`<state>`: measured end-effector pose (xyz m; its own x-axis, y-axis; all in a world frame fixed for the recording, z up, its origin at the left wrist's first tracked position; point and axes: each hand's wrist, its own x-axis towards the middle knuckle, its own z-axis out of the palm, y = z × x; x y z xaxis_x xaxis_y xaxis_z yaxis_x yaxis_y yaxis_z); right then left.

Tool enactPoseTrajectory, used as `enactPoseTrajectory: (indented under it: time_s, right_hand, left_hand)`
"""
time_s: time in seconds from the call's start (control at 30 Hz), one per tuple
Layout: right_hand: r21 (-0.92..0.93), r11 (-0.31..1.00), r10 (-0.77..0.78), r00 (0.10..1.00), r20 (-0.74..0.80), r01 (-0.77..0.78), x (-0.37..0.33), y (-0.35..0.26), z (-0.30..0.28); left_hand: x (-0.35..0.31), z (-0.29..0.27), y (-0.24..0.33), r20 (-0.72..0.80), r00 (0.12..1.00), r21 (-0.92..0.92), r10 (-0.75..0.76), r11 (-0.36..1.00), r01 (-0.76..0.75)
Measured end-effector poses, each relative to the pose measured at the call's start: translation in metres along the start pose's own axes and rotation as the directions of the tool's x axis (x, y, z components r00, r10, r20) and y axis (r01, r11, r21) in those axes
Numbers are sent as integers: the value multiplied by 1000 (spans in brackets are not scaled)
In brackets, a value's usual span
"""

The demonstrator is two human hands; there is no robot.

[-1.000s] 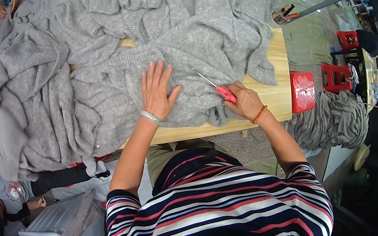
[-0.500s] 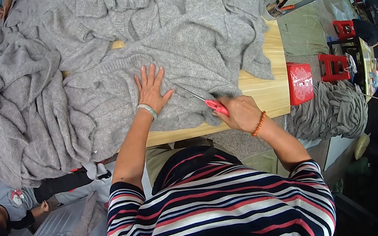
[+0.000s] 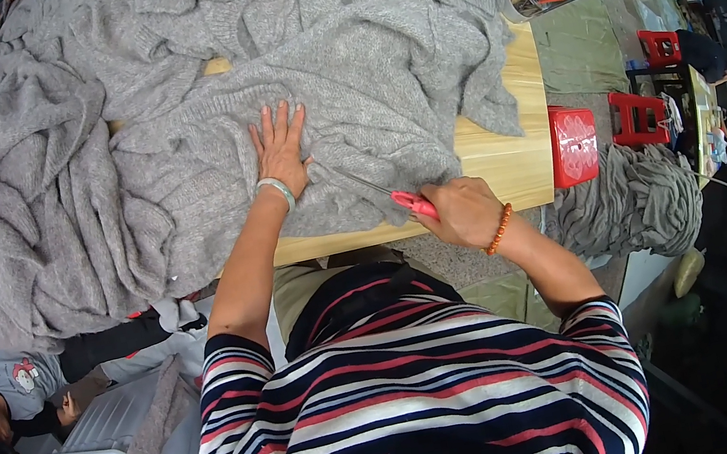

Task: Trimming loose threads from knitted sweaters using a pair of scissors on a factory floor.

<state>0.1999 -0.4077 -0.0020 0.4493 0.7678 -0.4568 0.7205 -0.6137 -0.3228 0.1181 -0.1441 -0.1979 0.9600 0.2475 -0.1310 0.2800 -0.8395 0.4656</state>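
Note:
Grey knitted cloth (image 3: 354, 63), heaped in folds, covers most of the wooden table in front of me. My left hand (image 3: 281, 156) lies palm down on it with the fingers stretched forward. In my right hand (image 3: 465, 209), near the table's front edge, is a pair of scissors (image 3: 414, 204) with pink handles and long thin metal blades. The blades point forward and left over the cloth, with their tips close to my left thumb. My fingers hide part of the handles.
Bare wood of the table (image 3: 509, 167) shows at the right. A holder with tools (image 3: 528, 1) stands at its right edge, beside a grey curved bar. Red stools (image 3: 573, 143) and a grey cloth bundle (image 3: 637, 203) are to the right. A person (image 3: 21, 380) sits at the lower left.
The left hand has shifted slightly forward and left on the cloth, still flat. The scissors stay in the right hand in nearly the same place. The cloth at left sits slightly farther left.

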Motion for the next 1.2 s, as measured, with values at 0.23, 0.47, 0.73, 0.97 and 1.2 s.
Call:
enactPoseTrajectory:
  time_s: [0.23, 0.47, 0.73, 0.97, 1.2]
  right_hand:
    - [-16, 1000, -20, 979, -205, 17, -24, 18, 7]
    - [-113, 993, 40, 999, 16, -38, -49, 20, 9]
    - [-34, 999, 5, 1000, 6, -5, -40, 6, 15]
    - [-4, 1000, -1, 999, 41, 1, -40, 13, 13]
    - [-39, 999, 25, 995, 96, -22, -54, 27, 8]
  left_hand:
    - [-63, -3, 65, -143, 956, -164, 257, 946, -279]
    - [-58, 41, 43, 19, 954, -104, 300, 949, -297]
    - [-59, 40, 44, 168, 940, -11, 298, 954, -301]
    - [-71, 45, 26, 60, 957, -284, 284, 924, -257]
    - [-94, 20, 25, 50, 986, -504, 160, 856, -113]
